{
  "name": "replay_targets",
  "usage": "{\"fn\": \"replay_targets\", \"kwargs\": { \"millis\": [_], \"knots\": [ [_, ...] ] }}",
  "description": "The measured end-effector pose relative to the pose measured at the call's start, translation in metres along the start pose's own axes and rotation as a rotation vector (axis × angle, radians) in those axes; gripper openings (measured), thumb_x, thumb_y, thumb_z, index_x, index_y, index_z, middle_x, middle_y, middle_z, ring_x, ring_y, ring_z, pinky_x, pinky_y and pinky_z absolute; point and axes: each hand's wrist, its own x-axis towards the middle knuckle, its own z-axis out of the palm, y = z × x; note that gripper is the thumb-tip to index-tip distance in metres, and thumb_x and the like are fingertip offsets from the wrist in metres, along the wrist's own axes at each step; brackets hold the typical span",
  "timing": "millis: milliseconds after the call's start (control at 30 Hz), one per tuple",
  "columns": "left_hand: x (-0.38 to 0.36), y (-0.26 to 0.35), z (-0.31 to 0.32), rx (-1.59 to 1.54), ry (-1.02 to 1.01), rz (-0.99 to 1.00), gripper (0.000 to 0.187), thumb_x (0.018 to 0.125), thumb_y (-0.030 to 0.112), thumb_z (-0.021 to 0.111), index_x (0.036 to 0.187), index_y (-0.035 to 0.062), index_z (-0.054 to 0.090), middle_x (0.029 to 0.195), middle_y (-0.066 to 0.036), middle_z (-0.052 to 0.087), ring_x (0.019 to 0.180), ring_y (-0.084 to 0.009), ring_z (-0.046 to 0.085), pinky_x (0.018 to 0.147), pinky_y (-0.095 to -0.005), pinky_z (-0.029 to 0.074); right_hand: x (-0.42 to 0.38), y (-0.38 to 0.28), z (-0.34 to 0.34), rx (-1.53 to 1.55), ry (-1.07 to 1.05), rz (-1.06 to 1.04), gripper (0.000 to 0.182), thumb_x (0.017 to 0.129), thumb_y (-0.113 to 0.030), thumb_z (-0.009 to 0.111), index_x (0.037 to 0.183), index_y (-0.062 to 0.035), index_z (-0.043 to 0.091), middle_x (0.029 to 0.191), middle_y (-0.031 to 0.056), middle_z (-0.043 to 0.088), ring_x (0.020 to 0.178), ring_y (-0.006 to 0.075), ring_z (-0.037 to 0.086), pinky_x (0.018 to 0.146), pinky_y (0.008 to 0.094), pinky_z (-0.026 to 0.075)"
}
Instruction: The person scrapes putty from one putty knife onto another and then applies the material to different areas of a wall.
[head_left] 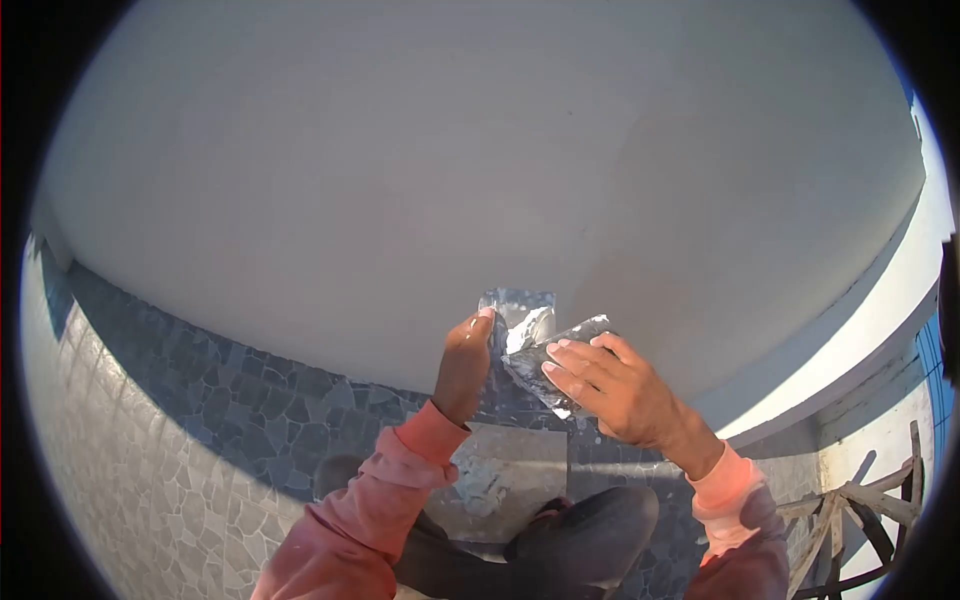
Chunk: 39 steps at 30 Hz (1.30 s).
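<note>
My left hand (464,362) grips a flat metal scraper blade (520,315) smeared with white putty, held up in front of the white wall (450,160). My right hand (610,385) holds a second putty-coated blade (555,365) laid across the first, fingers spread over its face. Both arms wear pink sleeves. The two blades touch each other just off the wall's lower part.
A stone-patterned grey band (220,400) runs along the wall's base. A grey board with putty (505,475) rests on my knees below the hands. Wooden scaffold poles (860,520) stand at the lower right, beside a white ledge (880,310).
</note>
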Motion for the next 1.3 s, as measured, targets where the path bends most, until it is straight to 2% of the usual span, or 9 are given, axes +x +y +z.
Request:
{"fn": "replay_targets", "kwargs": {
  "millis": [100, 167, 267, 467, 567, 867, 1100, 1200, 1300],
  "knots": [
    [0.033, 0.024, -0.007, 0.021, -0.049, 0.137, 0.028, 0.104, 0.03, 0.045, 0.091, 0.0081, 0.056, 0.073, 0.004, 0.046, 0.066, -0.0045, 0.046, 0.056, -0.0222, 0.04, 0.007, 0.0, 0.008, 0.085, 0.249, 0.295, 0.036, 0.083, -0.002, 0.061, 0.119, 0.0014, 0.061, 0.121, 0.0205, 0.064, 0.106, 0.0361, 0.065, 0.085, 0.0419, 0.051],
    [-0.028, 0.029, 0.008, 0.025, 0.046, 0.003, 0.03, 0.104, 0.031, 0.045, 0.088, 0.0078, 0.054, 0.072, 0.004, 0.043, 0.06, -0.0047, 0.043, 0.05, -0.0214, 0.037, -0.021, -0.039, -0.007, 0.372, 0.264, 0.677, 0.032, 0.085, -0.001, 0.059, 0.116, 0.0037, 0.06, 0.109, 0.0227, 0.066, 0.093, 0.0387, 0.067, 0.077, 0.0425, 0.053],
    [-0.037, -0.002, 0.024, -0.027, 0.083, 0.079, 0.029, 0.105, 0.027, 0.045, 0.099, 0.0021, 0.059, 0.07, 0.003, 0.044, 0.065, -0.0065, 0.038, 0.058, -0.0267, 0.037, -0.053, -0.067, -0.004, 0.612, 0.131, 1.117, 0.027, 0.088, -0.003, 0.056, 0.114, 0.0065, 0.057, 0.093, 0.0242, 0.067, 0.078, 0.0413, 0.066, 0.069, 0.0426, 0.052],
    [-0.053, -0.015, 0.036, 0.374, 0.031, 0.454, 0.03, 0.105, 0.023, 0.046, 0.116, -0.0019, 0.058, 0.074, -0.008, 0.056, 0.062, -0.0162, 0.05, 0.059, -0.0324, 0.042, -0.025, -0.102, 0.061, 0.723, 0.653, 1.209, 0.024, 0.096, -0.012, 0.054, 0.11, 0.0069, 0.055, 0.077, 0.0167, 0.065, 0.068, 0.0263, 0.064, 0.066, 0.0381, 0.05],
    [-0.064, -0.008, 0.045, 0.49, -0.048, 0.522, 0.027, 0.105, 0.021, 0.046, 0.115, -0.0017, 0.058, 0.065, -0.006, 0.05, 0.058, -0.0118, 0.04, 0.057, -0.0302, 0.037, -0.014, -0.1, 0.065, 0.71, 0.669, 1.28, 0.023, 0.095, -0.011, 0.054, 0.108, 0.0072, 0.055, 0.076, 0.0153, 0.064, 0.067, 0.0253, 0.063, 0.064, 0.0375, 0.049],
    [-0.083, -0.01, 0.039, 0.554, -0.204, 0.557, 0.032, 0.104, 0.018, 0.048, 0.128, 0.0, 0.057, 0.074, -0.014, 0.062, 0.064, -0.0157, 0.054, 0.062, -0.0321, 0.045, -0.022, -0.098, 0.07, 0.816, 0.832, 1.305, 0.013, 0.093, -0.008, 0.053, 0.085, 0.0022, 0.05, 0.061, 0.0046, 0.052, 0.054, 0.0121, 0.047, 0.051, 0.0324, 0.039],
    [-0.076, -0.014, 0.025, 0.661, -0.298, 0.439, 0.039, 0.105, 0.027, 0.043, 0.129, 0.0006, 0.059, 0.078, -0.012, 0.066, 0.066, -0.0131, 0.056, 0.065, -0.0316, 0.047, -0.021, -0.089, 0.066, 0.903, 0.885, 1.364, 0.013, 0.092, -0.013, 0.057, 0.089, -0.0008, 0.054, 0.066, -0.0029, 0.047, 0.06, 0.0061, 0.041, 0.054, 0.0283, 0.036],
    [-0.079, -0.002, 0.018, 0.732, -0.422, 0.178, 0.047, 0.1, 0.018, 0.046, 0.145, 0.0028, 0.047, 0.108, -0.02, 0.069, 0.086, -0.0229, 0.065, 0.084, -0.0365, 0.051, -0.023, -0.088, 0.064, 0.917, 0.862, 1.414, 0.015, 0.092, -0.012, 0.057, 0.088, 0.001, 0.052, 0.065, 0.0007, 0.049, 0.058, 0.0086, 0.044, 0.053, 0.0304, 0.04],
    [-0.065, -0.014, 0.013, 0.519, -0.564, 0.478, 0.052, 0.097, 0.018, 0.045, 0.146, -0.0005, 0.043, 0.134, -0.022, 0.059, 0.122, -0.0293, 0.059, 0.106, -0.0383, 0.041, -0.017, -0.087, 0.053, 1.016, 0.867, 1.501, 0.016, 0.093, -0.014, 0.057, 0.087, 0.0008, 0.053, 0.065, -0.001, 0.049, 0.059, 0.0076, 0.043, 0.053, 0.0301, 0.039]
  ]
}}
